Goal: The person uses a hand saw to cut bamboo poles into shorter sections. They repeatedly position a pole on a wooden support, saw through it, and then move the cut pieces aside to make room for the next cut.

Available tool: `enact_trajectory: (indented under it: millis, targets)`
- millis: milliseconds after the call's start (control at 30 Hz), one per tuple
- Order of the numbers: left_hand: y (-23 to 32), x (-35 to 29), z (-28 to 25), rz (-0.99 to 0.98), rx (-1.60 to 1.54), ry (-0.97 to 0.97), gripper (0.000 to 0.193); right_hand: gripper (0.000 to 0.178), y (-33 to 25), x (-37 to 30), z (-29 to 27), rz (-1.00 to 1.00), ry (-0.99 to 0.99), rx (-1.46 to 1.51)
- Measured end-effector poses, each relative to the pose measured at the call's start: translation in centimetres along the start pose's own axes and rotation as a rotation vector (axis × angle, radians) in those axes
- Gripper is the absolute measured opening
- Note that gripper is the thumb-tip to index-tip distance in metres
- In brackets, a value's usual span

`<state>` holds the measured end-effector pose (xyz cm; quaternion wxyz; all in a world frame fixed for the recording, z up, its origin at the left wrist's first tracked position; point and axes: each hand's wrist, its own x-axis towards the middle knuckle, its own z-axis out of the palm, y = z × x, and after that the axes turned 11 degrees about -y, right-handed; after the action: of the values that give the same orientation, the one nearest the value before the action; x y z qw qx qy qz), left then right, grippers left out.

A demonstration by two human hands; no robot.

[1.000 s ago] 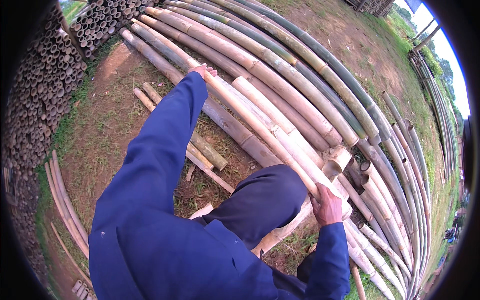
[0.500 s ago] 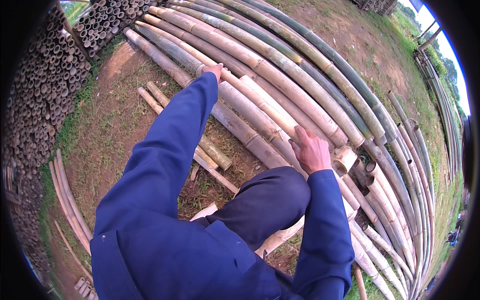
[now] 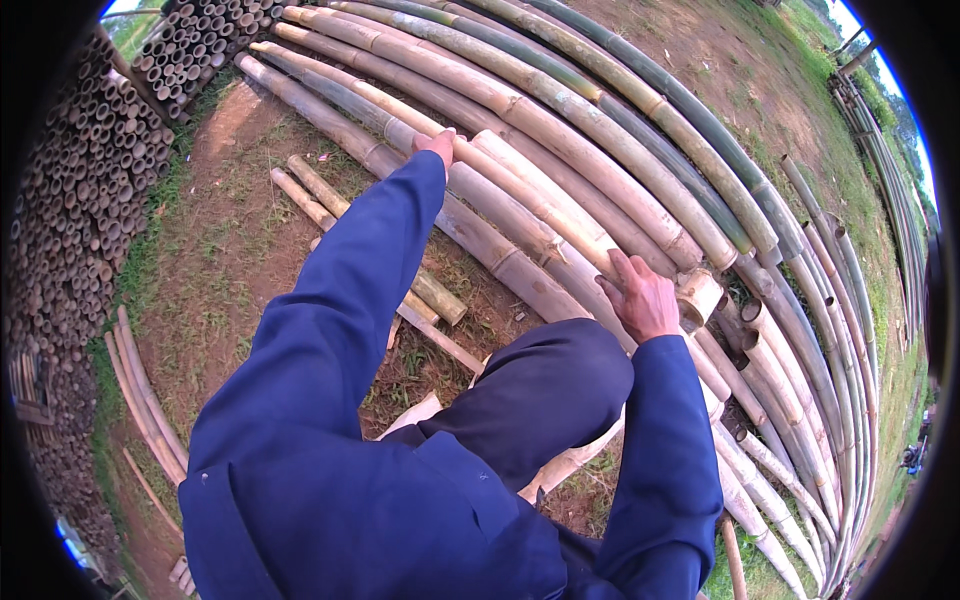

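My left hand (image 3: 437, 147), arm stretched forward, is closed over a slim tan bamboo pole (image 3: 525, 208). My right hand (image 3: 643, 296) grips the near end of that pole, thumb below and index finger laid along the top; the end itself is partly hidden by the fingers. A pale, bare length of bamboo (image 3: 548, 190) lies close along the pole's far side. Beneath and nearer to me run thicker greyish bamboo poles (image 3: 520, 270). My bent knee (image 3: 545, 385) in dark trousers is just below the right hand.
Long green and tan bamboo poles (image 3: 600, 125) lie side by side beyond my hands. Cut bamboo ends (image 3: 700, 296) crowd the right. Short bamboo lengths (image 3: 438, 296) lie on the grassy soil at left. A tall stack of bamboo (image 3: 85, 190) stands along the left edge.
Both hands have shifted slightly right against the lying poles, still on the slim pole. The view has moved a little, and the pole now stands out more from the pale length beside it.
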<state>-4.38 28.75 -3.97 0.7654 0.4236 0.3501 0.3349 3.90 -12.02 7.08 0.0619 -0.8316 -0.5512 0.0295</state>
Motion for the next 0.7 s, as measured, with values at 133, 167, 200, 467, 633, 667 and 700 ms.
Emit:
enact_trajectory:
  millis: [133, 167, 200, 467, 633, 667, 700]
  targets:
    - [2.0, -1.9, -0.3, -0.056, -0.049, -0.027, 0.051, 0.044, -0.8, -0.6, 1.4, 0.026, -0.022, 0.021]
    - [2.5, -2.4, -0.4, -0.06, 0.001, -0.027, 0.047, 0.044, -1.1, -0.3, 1.5, 0.028, -0.031, 0.02]
    - [2.6, -2.6, -0.2, -0.049, 0.001, -0.006, 0.046, 0.044, -1.5, 0.2, 1.3, 0.023, -0.028, 0.021]
    - [1.9, -0.6, -1.5, -0.097, -0.011, -0.077, 0.038, 0.043, -1.4, -0.5, 0.3, 0.082, -0.051, 0.067]
    - [3.1, -0.5, -1.3, -0.083, 0.048, -0.077, 0.041, 0.043, -2.2, -0.2, 0.2, 0.082, -0.071, 0.088]
    - [2.9, 0.0, -2.2, -0.077, 0.04, -0.091, 0.043, 0.043, -2.8, 0.3, 0.0, 0.083, -0.093, 0.08]
    - [2.8, 0.1, -1.6, -0.036, 0.012, -0.057, 0.044, 0.045, -2.6, 0.5, 0.2, 0.067, -0.077, 0.059]
